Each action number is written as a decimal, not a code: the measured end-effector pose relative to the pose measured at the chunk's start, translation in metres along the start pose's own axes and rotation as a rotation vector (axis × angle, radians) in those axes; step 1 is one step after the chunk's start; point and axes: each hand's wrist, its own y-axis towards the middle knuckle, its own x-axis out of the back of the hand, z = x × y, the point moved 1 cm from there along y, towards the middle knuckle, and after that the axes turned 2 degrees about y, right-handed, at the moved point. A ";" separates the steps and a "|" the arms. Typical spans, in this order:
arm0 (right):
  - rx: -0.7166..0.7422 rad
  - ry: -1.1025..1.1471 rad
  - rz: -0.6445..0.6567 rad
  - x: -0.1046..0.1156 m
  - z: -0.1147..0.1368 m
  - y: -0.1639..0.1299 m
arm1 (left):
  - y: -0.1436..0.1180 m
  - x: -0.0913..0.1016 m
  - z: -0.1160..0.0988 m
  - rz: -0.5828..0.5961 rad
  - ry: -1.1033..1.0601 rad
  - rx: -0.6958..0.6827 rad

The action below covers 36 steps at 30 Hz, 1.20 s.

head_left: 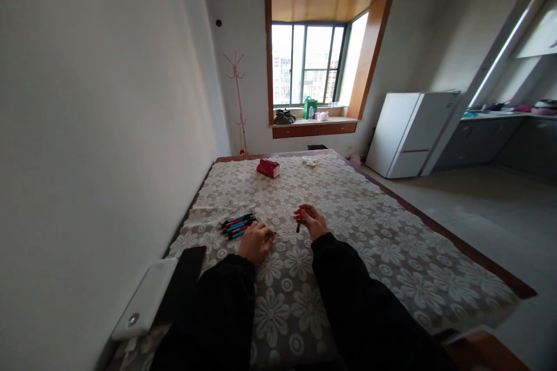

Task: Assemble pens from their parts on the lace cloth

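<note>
My right hand (312,221) is closed round a red pen (298,225), raised a little above the patterned tablecloth (287,285). The pen's dark end points down below the fingers, and the rest is partly covered by them. To its left, my left hand (257,241) rests low over the cloth with thumb and fingers pinched together. A thin whitish line (285,237) runs right from those fingertips; whether they hold it is unclear. Just beyond the left hand lies a pile of several blue, red and black pens (238,225), side by side.
Further back on the table are a red tissue pack (268,168) and a small white crumpled thing (310,162). A white power bank (145,298) and a dark flat object (185,278) lie at the left, near the wall. A white fridge (409,133) stands beyond, right.
</note>
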 end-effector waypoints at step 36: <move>0.513 -0.977 0.571 -0.022 -0.017 -0.027 | 0.000 -0.003 0.001 -0.018 -0.069 -0.015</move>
